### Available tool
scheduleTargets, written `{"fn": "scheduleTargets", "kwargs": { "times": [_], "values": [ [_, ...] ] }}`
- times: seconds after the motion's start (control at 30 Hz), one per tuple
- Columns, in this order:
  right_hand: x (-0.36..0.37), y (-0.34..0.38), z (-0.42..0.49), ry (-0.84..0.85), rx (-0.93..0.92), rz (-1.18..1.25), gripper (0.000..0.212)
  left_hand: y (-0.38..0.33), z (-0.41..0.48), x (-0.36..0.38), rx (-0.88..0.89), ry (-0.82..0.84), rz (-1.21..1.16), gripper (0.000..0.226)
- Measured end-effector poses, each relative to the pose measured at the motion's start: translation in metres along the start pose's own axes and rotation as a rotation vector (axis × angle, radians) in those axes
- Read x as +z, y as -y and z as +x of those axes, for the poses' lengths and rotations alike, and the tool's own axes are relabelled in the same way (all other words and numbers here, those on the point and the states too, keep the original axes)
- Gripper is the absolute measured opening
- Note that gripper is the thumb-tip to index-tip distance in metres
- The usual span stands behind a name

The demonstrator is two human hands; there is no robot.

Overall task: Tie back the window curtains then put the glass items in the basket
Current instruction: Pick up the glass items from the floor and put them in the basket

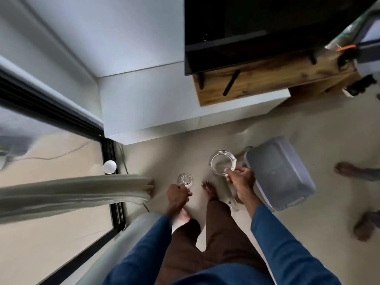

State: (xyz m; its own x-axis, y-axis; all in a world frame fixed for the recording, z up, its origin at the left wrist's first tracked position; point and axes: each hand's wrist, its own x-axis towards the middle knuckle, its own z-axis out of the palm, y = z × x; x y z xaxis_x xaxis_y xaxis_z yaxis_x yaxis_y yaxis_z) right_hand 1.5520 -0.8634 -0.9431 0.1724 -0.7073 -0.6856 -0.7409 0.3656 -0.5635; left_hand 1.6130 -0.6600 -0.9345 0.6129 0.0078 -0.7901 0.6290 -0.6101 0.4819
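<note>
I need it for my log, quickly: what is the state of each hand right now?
The left hand holds the small glass.
The right hand pinches the big glass at its rim.

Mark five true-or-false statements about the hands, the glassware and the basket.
1. The left hand holds a small glass. True.
2. The right hand is empty. False: its fingers pinch the rim of a glass bowl.
3. The basket stands on the floor at the person's right. True.
4. Both glass items lie in the basket. False: both are in the hands, outside it.
5. The person wears shoes. False: the feet are bare.
</note>
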Motion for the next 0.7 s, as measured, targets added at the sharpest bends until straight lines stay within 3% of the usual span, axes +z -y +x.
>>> {"fn": "scheduleTargets", "kwargs": {
  "times": [0.27,0.43,0.7],
  "values": [
    [-0.1,-0.029,0.1,-0.122,0.182,0.259,0.009,-0.047,0.03,0.147,0.082,0.154,0.328,0.052],
    [-0.13,-0.058,0.18,-0.213,0.282,0.327,0.013,-0.09,0.032,0.255,0.19,0.334,0.496,0.033],
    [-0.128,-0.098,0.29,-0.236,0.401,0.447,0.019,-0.126,0.077,0.382,0.167,0.384,0.55,0.025]
  ]
}}
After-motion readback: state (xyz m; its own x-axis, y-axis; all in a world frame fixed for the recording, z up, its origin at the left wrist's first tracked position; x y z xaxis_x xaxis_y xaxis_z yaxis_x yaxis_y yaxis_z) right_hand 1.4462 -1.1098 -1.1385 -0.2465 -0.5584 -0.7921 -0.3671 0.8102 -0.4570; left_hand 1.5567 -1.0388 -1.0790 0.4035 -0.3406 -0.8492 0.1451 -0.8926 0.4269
